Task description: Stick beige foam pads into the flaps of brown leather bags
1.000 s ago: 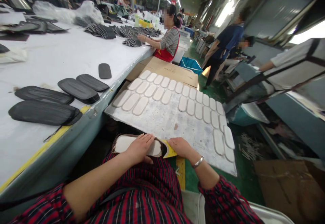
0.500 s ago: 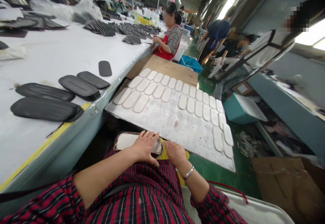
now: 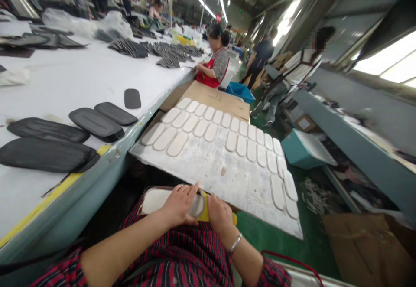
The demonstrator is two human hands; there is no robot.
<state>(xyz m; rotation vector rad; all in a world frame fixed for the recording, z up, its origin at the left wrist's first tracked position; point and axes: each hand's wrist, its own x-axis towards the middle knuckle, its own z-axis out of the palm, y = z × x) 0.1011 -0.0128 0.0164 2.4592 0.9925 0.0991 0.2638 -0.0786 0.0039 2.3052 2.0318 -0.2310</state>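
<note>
A white oval pad [image 3: 154,200] with a dark edging lies over my lap. Across its right part rests my left hand [image 3: 178,204], its fingers stretched out over the surface and its thumb apart near the close edge. Beside it, at the pad's right end, my right hand [image 3: 221,213] has its fingers bent over a flat yellow piece [image 3: 204,211]. This yellow piece meets the pad's end and shows again past my right hand; its kind is hidden. In front of both hands, a whitish board [image 3: 208,163] carries rows of pale oval pads [image 3: 177,144].
Black oval pads [image 3: 45,153] lie in piles on the long white table [image 3: 107,76] at left. Cardboard [image 3: 214,98] lies beyond the board, near a person in a red apron [image 3: 208,68]. A teal box [image 3: 303,152] and a brown carton [image 3: 360,243] stand at right.
My view has tilted up, so hands and pad appear lower and slightly further left. At right, a person in a white top appears further left and more fully. Both hands stay at the pad.
</note>
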